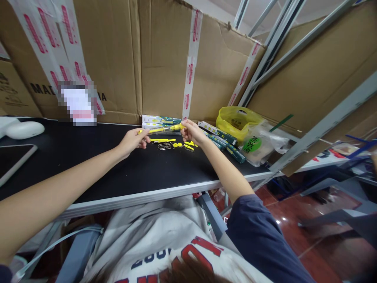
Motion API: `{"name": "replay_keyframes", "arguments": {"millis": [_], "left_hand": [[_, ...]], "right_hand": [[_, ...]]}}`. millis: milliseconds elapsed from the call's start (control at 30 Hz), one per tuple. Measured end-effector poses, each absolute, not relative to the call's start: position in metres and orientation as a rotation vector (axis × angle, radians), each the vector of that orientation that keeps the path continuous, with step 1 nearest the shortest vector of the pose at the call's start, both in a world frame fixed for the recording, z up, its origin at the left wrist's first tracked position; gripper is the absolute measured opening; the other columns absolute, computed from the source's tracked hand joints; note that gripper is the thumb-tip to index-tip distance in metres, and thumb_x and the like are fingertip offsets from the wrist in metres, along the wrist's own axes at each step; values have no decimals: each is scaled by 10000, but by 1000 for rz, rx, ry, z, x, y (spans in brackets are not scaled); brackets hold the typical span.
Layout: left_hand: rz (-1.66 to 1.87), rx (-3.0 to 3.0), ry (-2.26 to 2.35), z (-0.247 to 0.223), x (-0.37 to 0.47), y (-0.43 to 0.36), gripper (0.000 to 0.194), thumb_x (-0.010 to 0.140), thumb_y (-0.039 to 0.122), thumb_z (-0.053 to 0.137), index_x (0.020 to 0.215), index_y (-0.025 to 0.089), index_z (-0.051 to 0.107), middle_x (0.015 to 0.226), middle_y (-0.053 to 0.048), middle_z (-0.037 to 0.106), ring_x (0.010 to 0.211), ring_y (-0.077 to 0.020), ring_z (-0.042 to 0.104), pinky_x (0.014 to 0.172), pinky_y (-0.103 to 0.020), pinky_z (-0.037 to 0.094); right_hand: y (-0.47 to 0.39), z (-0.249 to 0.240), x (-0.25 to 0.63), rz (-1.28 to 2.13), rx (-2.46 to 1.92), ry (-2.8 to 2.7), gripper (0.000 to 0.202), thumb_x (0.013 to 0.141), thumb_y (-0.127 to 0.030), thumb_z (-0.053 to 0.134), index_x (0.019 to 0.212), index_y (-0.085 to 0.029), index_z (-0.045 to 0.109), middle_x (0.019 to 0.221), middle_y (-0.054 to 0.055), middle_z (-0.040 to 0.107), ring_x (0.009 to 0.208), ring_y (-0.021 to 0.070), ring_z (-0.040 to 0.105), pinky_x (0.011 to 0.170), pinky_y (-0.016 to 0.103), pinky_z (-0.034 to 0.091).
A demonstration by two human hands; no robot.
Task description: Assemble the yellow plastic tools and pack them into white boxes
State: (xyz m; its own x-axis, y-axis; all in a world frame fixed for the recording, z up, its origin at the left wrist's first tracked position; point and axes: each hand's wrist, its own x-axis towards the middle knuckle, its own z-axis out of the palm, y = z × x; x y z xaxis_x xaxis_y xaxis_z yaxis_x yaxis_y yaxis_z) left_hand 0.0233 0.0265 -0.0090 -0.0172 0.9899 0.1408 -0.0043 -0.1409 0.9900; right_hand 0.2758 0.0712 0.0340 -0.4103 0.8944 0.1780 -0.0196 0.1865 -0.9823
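Two outstretched hands (134, 140) (193, 133) on yellow rod (157, 130)

Small parts (176, 145) lie on the table (153, 169), left of plastic bags (224, 121).

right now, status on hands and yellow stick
Left hand, right hand: both on yellow stick, opposite ends. Stick held above black tabletop. Loose yellow pieces below, apparently no obstruction.

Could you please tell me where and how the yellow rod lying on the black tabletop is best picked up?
Probably pinched at mid-length from above: the yellow rod lies flat and sideways, bent wire pieces crowd its near side, and the left hand is close to its left end.
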Motion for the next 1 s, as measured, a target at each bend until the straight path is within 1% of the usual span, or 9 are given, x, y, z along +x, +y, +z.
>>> {"name": "replay_keyframes", "arguments": {"millis": [67,133,200,300,500,700,800,900,1000], "left_hand": [[1349,1284,1133,-9,23,27,367,768,489,732,770,145,604,616,8,628,413,-65,516,444,-193,457],[1371,1266,1097,-10,22,29,363,792,488,714,803,142,604,621,14,623,418,-62,512,452,-199,474],[1391,1246,1058,-12,21,30,357,816,484,695,826,140,600,613,23,608,418,-59,503,448,-195,474],[1398,1220,1010,-12,21,31,343,852,471,666,836,137,586,597,33,584,418,-58,500,435,-186,463],[1392,1145,969,-11,22,27,334,893,472,623,823,166,508,563,58,541,414,-69,503,427,-189,463],[1381,1141,983,-13,22,28,371,888,494,633,777,189,454,498,102,418,386,-68,459,403,-178,424],[1378,1133,976,-15,22,29,373,899,498,616,770,191,450,494,108,392,378,-67,446,396,-177,411],[1376,1136,968,-16,21,30,371,902,494,614,769,189,451,499,111,384,378,-62,435,397,-174,408],[1359,1141,964,-17,21,31,378,901,508,609,771,187,456,499,111,378,378,-61,429,397,-174,409]], "right_hand": [[72,34,277,1335,-783,-1643,359,867,-425,680,905,-236,377,563,-101,549,436,68,496,462,207,530],[73,33,277,1309,-725,-1682,384,854,-424,700,933,-238,373,610,-88,595,488,81,571,527,241,576],[74,31,276,1272,-691,-1704,407,850,-439,707,945,-238,367,655,-71,632,528,89,617,564,253,592],[76,28,274,1207,-675,-1715,448,827,-470,729,939,-233,365,681,-51,661,553,92,639,582,250,597],[77,21,270,1171,-626,-1745,516,765,-538,765,919,-225,385,699,-33,681,593,100,654,614,255,596],[79,17,269,1149,-628,-1790,511,772,-552,754,921,-225,390,709,-31,676,612,104,651,625,258,582],[83,16,269,1060,-638,-1792,508,756,-569,756,906,-217,422,742,-25,647,652,106,634,647,271,586],[88,16,271,886,-645,-1809,499,714,-562,789,877,-204,482,797,-19,587,720,111,591,673,271,587],[91,17,273,785,-640,-1844,465,722,-555,783,868,-204,516,829,-9,556,754,119,555,703,284,589]]}}
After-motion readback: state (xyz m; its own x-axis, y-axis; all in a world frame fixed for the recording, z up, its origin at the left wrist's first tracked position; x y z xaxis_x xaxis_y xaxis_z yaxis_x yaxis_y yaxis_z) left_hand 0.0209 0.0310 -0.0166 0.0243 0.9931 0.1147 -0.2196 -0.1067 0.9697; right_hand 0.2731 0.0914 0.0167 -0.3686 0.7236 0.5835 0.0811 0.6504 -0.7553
